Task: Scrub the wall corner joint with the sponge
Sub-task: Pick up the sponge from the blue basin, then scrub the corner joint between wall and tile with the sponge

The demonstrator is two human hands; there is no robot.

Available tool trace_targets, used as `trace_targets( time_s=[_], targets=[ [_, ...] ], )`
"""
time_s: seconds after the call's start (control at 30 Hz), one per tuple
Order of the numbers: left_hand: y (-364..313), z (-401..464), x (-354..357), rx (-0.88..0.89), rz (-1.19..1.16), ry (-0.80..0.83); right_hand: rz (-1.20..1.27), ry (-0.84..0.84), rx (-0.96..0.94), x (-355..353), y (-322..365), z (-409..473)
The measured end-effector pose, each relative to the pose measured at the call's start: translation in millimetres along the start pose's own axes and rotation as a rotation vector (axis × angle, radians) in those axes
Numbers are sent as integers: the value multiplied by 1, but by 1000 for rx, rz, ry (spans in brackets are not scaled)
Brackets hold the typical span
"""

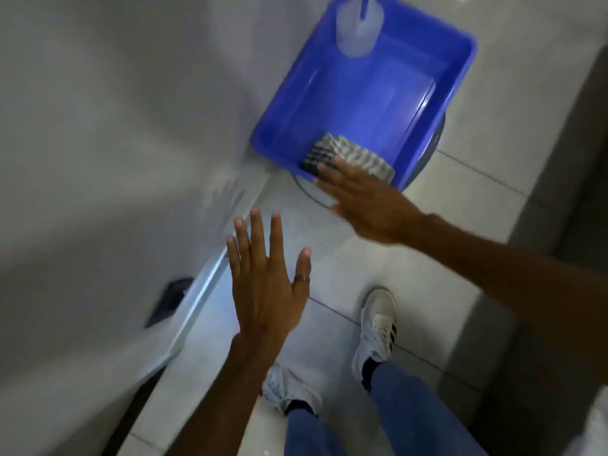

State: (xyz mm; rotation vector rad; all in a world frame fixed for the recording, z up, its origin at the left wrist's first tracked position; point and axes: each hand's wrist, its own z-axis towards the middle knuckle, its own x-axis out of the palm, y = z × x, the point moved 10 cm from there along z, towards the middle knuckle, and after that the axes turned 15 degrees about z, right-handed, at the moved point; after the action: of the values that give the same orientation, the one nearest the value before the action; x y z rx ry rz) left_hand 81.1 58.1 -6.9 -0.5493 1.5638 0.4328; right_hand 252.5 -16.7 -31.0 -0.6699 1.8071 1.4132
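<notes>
A grey ridged sponge [345, 154] lies in the near corner of a blue plastic tub [437, 103]. My right hand [365, 202] stretches toward it with flat, spread fingers; the fingertips overlap the sponge's near edge, and it grips nothing. My left hand [266, 284] hovers open over the floor, fingers apart, a ring on one finger. The white wall [115, 126] fills the left side and meets the floor along a pale skirting strip [210, 278].
A translucent spray bottle [358, 28] stands in the far end of the tub. The tub rests on a round base over grey floor tiles [460, 199]. A dark socket plate [169, 306] sits low on the wall. My two white sneakers [378, 330] stand below.
</notes>
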Motion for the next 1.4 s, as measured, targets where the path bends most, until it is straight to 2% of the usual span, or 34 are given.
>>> trace_targets(
  time_s=[0.03, 0.1, 0.2, 0.37, 0.43, 0.5, 0.6, 0.67, 0.73, 0.8, 0.9, 1.0, 1.07, 1.13, 1.2, 1.3, 1.4],
  targets=[
    [-2, 5, 10, 7, -9, 3, 3, -39, 6, 0, -16, 10],
    [0, 10, 33, -5, -13, 62, 0, -19, 134, 3, -52, 25],
    [-1, -2, 53, 12, -50, 112, -21, 86, 314, 21, -93, 41],
    [13, -32, 59, -13, -87, 115, -93, 193, 441, 15, -112, 51],
    [16, -46, 53, -9, -80, 104, -92, 168, 465, 11, -107, 58],
    [18, -56, 46, -6, -78, 90, -22, 55, 457, -3, -95, 67],
    [30, -78, 40, -63, -76, 89, 118, -236, 453, -28, -71, 62],
    [40, -93, 44, -86, -60, 102, 203, -404, 377, -28, -39, 48],
    [53, -109, 56, -83, -23, 124, 350, -490, 251, -7, 0, 32],
    [67, -127, 73, -36, 35, 148, 520, -560, 238, 31, 23, 11],
    [93, -132, 106, 37, 151, 164, 906, -632, 369, 126, 24, -10],
    [108, -92, 134, 189, 297, 70, 1494, -760, 537, 230, 1, 4],
    [114, -51, 140, 265, 418, -22, 1740, -843, 650, 287, -22, 20],
    [121, -15, 139, 289, 552, -109, 1712, -895, 638, 319, -43, 36],
    [124, 12, 136, 300, 633, -183, 1521, -899, 651, 333, -63, 50],
    [123, 35, 144, 347, 781, -216, 1431, -994, 697, 339, -87, 68],
    [119, 52, 147, 344, 903, -265, 1391, -1028, 576, 335, -91, 107]
  ],
)
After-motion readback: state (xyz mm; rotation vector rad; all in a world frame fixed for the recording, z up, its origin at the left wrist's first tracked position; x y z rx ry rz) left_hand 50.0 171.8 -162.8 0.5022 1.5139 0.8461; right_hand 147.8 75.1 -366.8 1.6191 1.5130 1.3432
